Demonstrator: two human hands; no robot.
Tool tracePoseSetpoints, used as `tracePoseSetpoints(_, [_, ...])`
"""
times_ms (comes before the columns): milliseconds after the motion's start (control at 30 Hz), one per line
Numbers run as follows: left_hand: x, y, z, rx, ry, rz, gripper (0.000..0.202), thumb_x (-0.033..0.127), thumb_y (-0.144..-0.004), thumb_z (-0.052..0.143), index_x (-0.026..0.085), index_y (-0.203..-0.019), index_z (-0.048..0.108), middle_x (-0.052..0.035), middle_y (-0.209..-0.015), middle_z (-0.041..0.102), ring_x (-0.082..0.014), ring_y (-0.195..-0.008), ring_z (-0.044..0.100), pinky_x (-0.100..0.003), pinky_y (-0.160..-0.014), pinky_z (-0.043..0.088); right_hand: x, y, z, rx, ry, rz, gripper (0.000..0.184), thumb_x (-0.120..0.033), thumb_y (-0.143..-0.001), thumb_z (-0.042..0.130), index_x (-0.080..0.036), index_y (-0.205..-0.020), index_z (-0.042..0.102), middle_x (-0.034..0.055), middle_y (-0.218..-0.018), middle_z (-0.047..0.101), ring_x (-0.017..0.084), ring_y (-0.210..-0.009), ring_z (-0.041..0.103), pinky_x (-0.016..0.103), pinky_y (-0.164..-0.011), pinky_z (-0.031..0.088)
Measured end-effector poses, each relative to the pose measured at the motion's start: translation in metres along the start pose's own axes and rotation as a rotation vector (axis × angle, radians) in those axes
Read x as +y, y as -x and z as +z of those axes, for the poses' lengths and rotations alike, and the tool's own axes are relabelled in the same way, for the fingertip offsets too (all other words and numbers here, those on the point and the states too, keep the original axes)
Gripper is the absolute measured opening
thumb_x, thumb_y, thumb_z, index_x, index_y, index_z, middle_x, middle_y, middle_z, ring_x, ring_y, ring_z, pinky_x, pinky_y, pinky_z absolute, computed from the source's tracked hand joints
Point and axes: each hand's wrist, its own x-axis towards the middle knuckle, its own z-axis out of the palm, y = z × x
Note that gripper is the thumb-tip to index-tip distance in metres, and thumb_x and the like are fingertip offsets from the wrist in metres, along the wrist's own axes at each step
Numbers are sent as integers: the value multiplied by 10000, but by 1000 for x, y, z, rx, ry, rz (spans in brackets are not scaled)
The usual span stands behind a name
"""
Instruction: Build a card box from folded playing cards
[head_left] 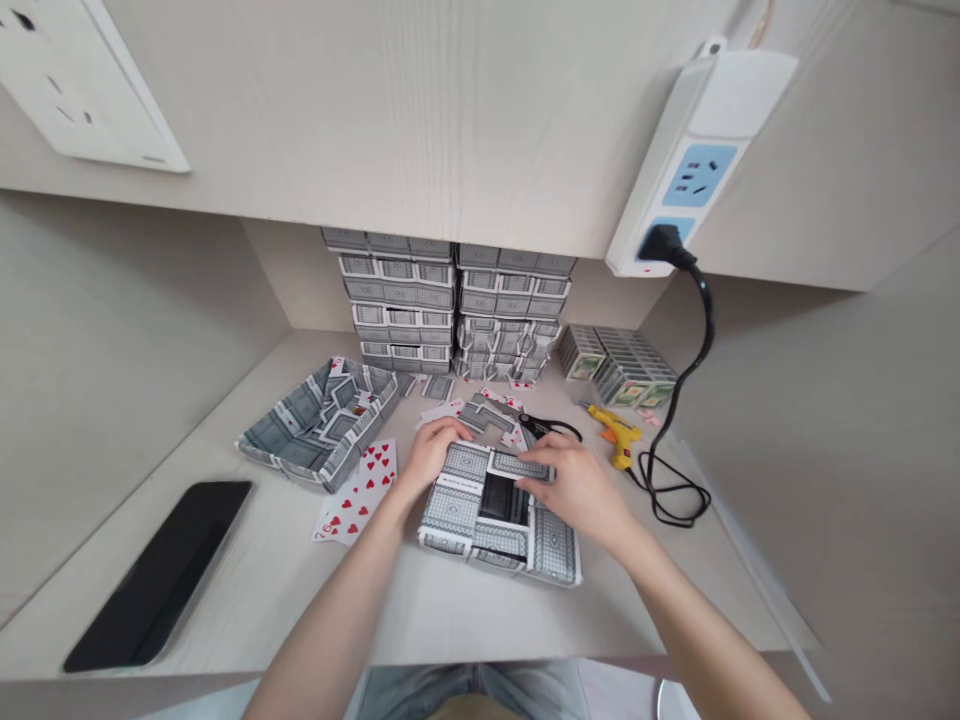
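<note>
Head view: my left hand [433,452], curled, holds the card box [456,508]. My right hand [570,480], half-open, touches its top; grip unclear.

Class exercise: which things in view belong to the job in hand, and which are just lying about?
Likely belongs to the job:
patterned card box, touched by left hand and right hand
loose playing cards
scissors
yellow glue gun, apparently plugged in
open card tray
stacked card-patterned boxes

Seems incidental:
black phone-like slab, lying apart
wall socket, a fixture

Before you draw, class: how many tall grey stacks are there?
2: the left stack and the right stack, side by side beyond the handled box. Others may be hidden.
</note>
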Motion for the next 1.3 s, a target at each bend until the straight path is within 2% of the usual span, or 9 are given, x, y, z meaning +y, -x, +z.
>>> tracePoseSetpoints(400, [-5,-2,-1,-30,34,-15,211,190,-624,401,149,-578,603,-18,-665,636,-152,-681,558,-244,-624,405,4,-1,4,-6,-40,30,253,-192,-663,681,-227,-914,687,49,-874,621,203,-859,555,323,-785,424])
tracePoseSetpoints(733, [-1,-1,0,-19,41,-62,204,198,-609,399,148,-560,590,-17,-643,633,-150,-649,556,-237,-590,403,4,1,3,-36,-53,20,249,-236,-662,686,-235,-911,691,48,-879,614,199,-866,545,318,-776,421])
tracePoseSetpoints(967, [1,0,0,-28,17,-61,206,205,-614,399,146,-569,592,-20,-645,636,-149,-652,557,-237,-590,404,4,-3,10,-3,-85,15,240,-275,-692,663,-240,-929,673,44,-869,608,203,-870,554,332,-774,427])
tracePoseSetpoints(1200, [4,0,0,-36,32,-89,214,202,-606,395,144,-569,597,-20,-618,631,-150,-618,548,-241,-560,395,-1,-7,16,52,-87,29,278,-206,-661,674,-213,-930,607,34,-879,593,192,-862,546,323,-752,433])
tracePoseSetpoints(1300, [5,-1,-1,-61,21,-106,228,207,-605,392,143,-576,609,-21,-625,632,-152,-616,543,-241,-548,387,-2,-7,18,63,-65,24,230,-217,-672,663,-208,-894,603,39,-890,588,196,-876,543,324,-761,432])
